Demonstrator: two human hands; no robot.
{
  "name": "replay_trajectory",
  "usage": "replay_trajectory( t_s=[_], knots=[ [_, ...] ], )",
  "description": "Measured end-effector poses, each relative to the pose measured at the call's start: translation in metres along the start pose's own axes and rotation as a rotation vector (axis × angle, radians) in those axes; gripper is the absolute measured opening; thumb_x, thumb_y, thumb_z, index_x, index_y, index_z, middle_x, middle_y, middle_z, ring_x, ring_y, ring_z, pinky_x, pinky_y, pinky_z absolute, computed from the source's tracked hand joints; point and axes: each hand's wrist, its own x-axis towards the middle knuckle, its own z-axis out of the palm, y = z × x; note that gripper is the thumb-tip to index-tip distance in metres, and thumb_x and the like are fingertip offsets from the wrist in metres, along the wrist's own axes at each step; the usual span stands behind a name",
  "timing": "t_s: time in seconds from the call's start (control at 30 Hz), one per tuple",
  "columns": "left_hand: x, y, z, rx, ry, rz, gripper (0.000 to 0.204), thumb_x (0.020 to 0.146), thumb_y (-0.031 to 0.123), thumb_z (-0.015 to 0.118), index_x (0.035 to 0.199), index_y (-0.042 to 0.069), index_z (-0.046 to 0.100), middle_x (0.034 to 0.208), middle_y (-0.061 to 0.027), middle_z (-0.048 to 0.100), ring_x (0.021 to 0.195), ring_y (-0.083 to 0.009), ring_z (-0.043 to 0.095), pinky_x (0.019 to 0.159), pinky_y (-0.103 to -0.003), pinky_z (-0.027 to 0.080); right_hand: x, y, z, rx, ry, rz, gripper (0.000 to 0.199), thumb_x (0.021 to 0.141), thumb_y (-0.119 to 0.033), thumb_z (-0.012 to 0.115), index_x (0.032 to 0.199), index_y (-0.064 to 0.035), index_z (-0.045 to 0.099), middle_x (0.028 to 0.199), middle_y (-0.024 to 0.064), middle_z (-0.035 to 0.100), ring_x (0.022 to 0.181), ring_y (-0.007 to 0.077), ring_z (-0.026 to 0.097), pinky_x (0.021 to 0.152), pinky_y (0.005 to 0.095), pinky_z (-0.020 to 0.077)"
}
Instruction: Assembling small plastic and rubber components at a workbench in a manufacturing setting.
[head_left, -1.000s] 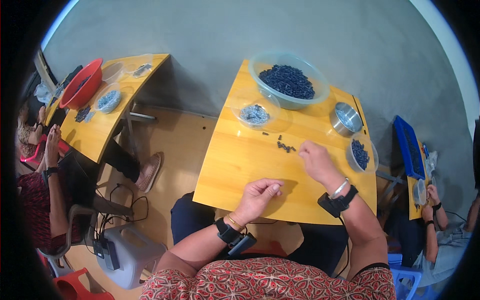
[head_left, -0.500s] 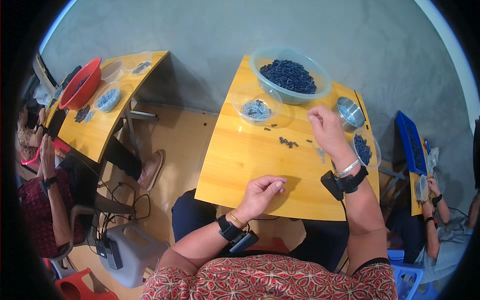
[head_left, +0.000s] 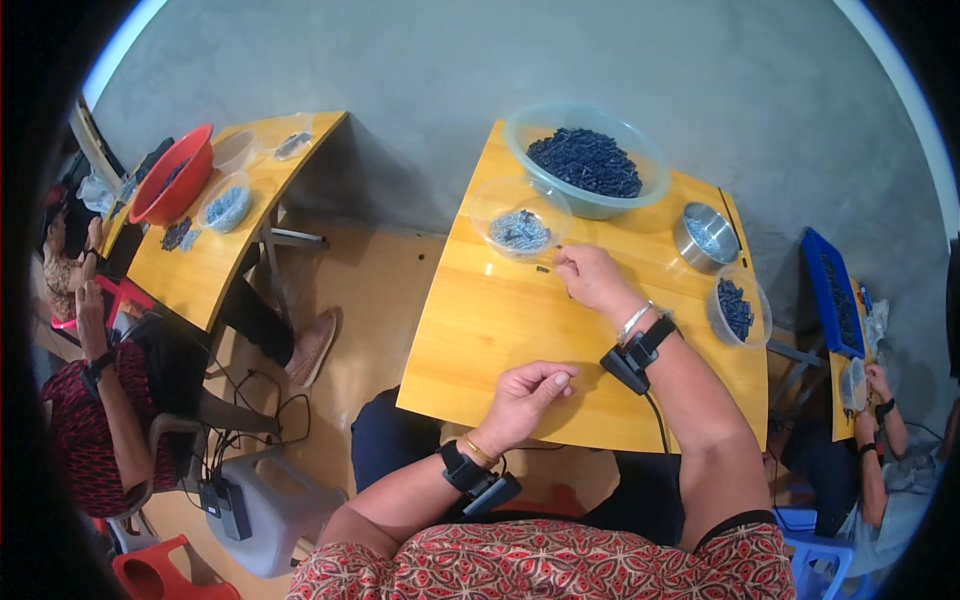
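R hand [head_left: 590, 278] swings L from nr steel cup [head_left: 703, 264] toward 1 dark pc [head_left: 543, 268], handling likely shifting there; can't tell its grip, L hand [head_left: 525, 402] loosely curled.

The table [head_left: 470, 350] looks like smooth, glossy wood. The far basin [head_left: 595, 206] is translucent plastic; the tub [head_left: 500, 202] to its left, clear plastic; the cup [head_left: 697, 257] to its right, bright metal. The wall [head_left: 420, 80] looks matt.
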Motion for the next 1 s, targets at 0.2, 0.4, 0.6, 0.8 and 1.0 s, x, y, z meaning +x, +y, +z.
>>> replay_trajectory(
  t_s=[0.2, 0.4, 0.6, 0.8, 1.0],
  knots=[
    [-0.002, 0.002, 0.0, 0.022, -0.02, 0.007, 0.017, 0.089, 0.01, 0.053, 0.101, 0.001, 0.062, 0.08, -0.002, 0.061, 0.079, -0.0105, 0.057, 0.077, -0.025, 0.047, 0.005, -0.018, 0.014, -0.174, -0.066, 0.004, 0.014, 0.076, -0.018, 0.06, 0.083, -0.0066, 0.063, 0.082, 0.0133, 0.063, 0.086, 0.0322, 0.057, 0.073, 0.0418, 0.0446],
    [0.003, -0.007, 0.0, 0.078, -0.036, 0.009, 0.019, 0.09, 0.01, 0.051, 0.104, 0.0, 0.06, 0.081, -0.003, 0.059, 0.077, -0.0114, 0.057, 0.076, -0.026, 0.047, -0.011, -0.026, 0.002, -0.303, -0.063, -0.097, 0.01, 0.077, -0.015, 0.057, 0.08, -0.0054, 0.058, 0.083, 0.0155, 0.061, 0.084, 0.0336, 0.055, 0.071, 0.0433, 0.0437],
    [0.007, -0.003, 0.004, -0.329, 0.086, 0.052, 0.026, 0.091, 0.009, 0.05, 0.115, 0.0, 0.051, 0.083, -0.0053, 0.055, 0.072, -0.0112, 0.052, 0.073, -0.03, 0.051, -0.098, -0.07, -0.025, 0.038, -0.047, -0.182, 0.006, 0.078, -0.005, 0.052, 0.082, -0.0013, 0.051, 0.077, 0.0172, 0.055, 0.076, 0.0359, 0.054, 0.065, 0.0409, 0.0434],
    [0.008, -0.005, 0.005, -0.106, 0.021, 0.032, 0.026, 0.09, 0.007, 0.048, 0.114, -0.003, 0.051, 0.082, -0.006, 0.055, 0.072, -0.0133, 0.052, 0.075, -0.033, 0.05, -0.151, -0.03, -0.052, -0.007, 0.114, -0.07, 0.005, 0.075, -0.002, 0.054, 0.078, -0.0008, 0.049, 0.075, 0.0178, 0.052, 0.078, 0.0358, 0.052, 0.068, 0.0421, 0.0428],
    [0.005, -0.003, 0.005, -0.042, 0.063, 0.032, 0.023, 0.09, 0.006, 0.05, 0.111, -0.003, 0.054, 0.08, -0.0049, 0.055, 0.073, -0.0127, 0.052, 0.076, -0.032, 0.05, -0.141, 0.024, -0.073, -0.142, 0.194, 0.107, 0.006, 0.073, 0.0, 0.055, 0.078, -0.0012, 0.051, 0.078, 0.0173, 0.054, 0.079, 0.0348, 0.052, 0.069, 0.0411, 0.0429]
  ],
)
